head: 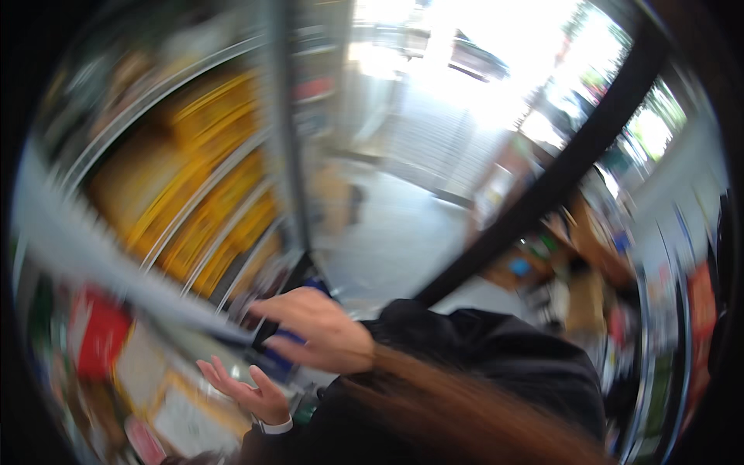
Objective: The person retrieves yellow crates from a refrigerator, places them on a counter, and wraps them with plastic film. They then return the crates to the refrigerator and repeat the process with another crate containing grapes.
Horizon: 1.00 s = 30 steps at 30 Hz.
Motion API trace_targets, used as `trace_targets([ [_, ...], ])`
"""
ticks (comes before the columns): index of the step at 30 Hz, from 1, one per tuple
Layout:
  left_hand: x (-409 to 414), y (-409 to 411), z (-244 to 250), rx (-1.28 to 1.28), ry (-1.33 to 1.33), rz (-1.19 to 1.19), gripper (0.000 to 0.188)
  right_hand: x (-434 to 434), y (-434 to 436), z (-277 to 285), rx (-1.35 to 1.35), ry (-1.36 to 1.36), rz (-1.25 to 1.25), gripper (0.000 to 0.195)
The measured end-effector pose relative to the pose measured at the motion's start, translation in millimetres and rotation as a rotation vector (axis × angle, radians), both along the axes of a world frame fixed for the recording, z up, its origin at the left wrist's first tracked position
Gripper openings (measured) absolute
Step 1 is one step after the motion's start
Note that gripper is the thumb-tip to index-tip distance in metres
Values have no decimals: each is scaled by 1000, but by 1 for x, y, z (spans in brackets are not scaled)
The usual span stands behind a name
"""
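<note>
My right hand (322,334) reaches left across the middle, back upward, thumb and fingers apart. It overlaps a blurred dark-blue thing (282,359); I cannot tell whether they touch. Below and to its left, my left hand (253,389) is raised with its fingers spread and nothing in it. A white band (276,426) circles that wrist. Just beyond the hands, a tall shelved cabinet (279,145) holds several yellow packages or boxes (218,116) on wire-edged shelves. Motion blur hides their details.
A thick dark bar (546,180), perhaps a door frame, slants across the right. Grey floor (383,215) leads to a bright opening. Cluttered goods (581,296) stand at right. A red package (99,334) and yellow-edged white packages (195,418) lie at lower left. Long brown hair (465,401) hangs across the view.
</note>
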<state>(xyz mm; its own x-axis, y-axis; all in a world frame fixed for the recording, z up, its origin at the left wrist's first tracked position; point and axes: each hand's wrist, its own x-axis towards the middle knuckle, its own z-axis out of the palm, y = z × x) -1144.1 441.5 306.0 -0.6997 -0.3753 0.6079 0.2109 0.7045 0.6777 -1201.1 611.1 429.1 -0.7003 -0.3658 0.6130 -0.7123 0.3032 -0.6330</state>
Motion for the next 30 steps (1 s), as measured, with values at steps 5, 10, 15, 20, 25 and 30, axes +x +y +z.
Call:
trace_targets([
  [5,-11,193,25,322,262,-394,65,88,159,33,-93,258,180,11],
  [10,11,314,46,96,443,-373,77,162,348,14,-150,283,-307,13],
  [15,8,411,47,-172,516,-438,67,207,510,-22,-157,141,-762,13],
  [20,-20,569,32,596,-551,-1535,55,157,576,-47,42,99,-661,46],
  [25,-59,713,31,1455,-1464,-1822,60,81,671,-116,338,116,-726,51],
  [30,-120,799,14,1243,-1489,-1887,63,34,817,-178,424,-148,-883,39],
])
